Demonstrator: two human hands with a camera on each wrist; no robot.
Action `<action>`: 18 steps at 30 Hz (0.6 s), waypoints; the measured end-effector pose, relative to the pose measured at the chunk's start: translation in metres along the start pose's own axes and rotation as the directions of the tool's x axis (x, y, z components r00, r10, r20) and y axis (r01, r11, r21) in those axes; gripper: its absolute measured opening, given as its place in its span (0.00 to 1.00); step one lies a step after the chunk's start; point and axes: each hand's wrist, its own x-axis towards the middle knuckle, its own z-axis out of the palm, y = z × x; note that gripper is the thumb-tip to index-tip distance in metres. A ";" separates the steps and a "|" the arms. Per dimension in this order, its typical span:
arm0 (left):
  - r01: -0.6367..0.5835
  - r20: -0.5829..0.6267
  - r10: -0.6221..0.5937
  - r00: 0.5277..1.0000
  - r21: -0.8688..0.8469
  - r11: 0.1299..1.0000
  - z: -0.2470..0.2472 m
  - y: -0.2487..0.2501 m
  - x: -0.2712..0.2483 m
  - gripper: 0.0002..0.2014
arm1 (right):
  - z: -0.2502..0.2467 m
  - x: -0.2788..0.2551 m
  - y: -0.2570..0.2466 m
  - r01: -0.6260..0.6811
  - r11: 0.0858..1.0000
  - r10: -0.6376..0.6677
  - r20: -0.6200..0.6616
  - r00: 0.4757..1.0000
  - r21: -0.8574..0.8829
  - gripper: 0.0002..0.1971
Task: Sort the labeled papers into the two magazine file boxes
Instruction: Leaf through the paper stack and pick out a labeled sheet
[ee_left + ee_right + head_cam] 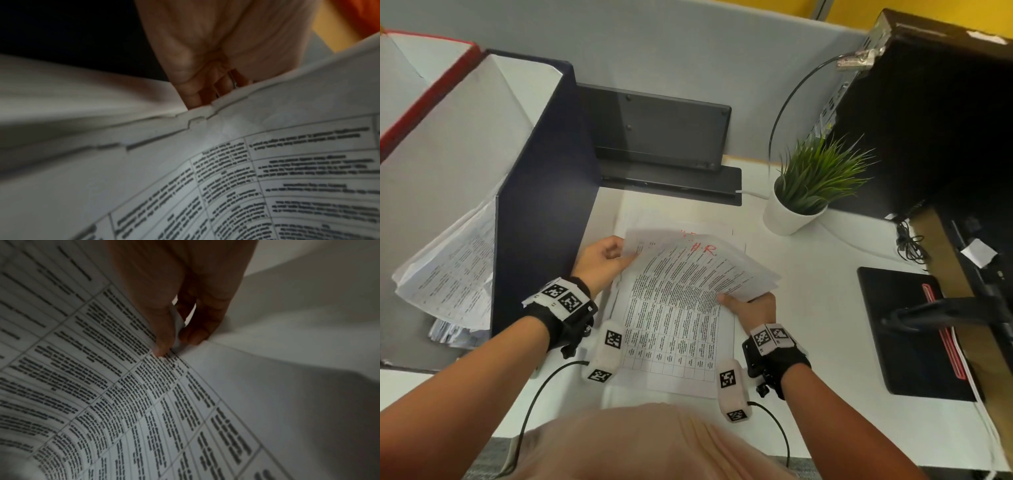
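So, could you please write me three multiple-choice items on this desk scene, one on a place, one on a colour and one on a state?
1. Where does the potted plant stand?
A. Beyond the held papers, to their right
B. Inside the dark blue file box
C. On the black pad

2. What colour is the handwritten label on the top sheet of the held papers?
A. Green
B. Red
C. Blue

3. How are the held papers held?
A. Lying flat, untouched
B. By the right hand alone
C. By the left hand and the right hand at opposite edges

Answers: 1 A, the white pot sits on the desk past the sheets; 2 B, the letters are red ink; 3 C, both hands pinch the sheets in every view.
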 end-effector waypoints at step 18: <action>0.397 -0.159 -0.385 0.909 0.611 0.685 0.002 0.017 0.025 0.25 | -0.002 0.005 0.005 -0.001 0.987 -0.015 0.093 0.996 0.164 0.18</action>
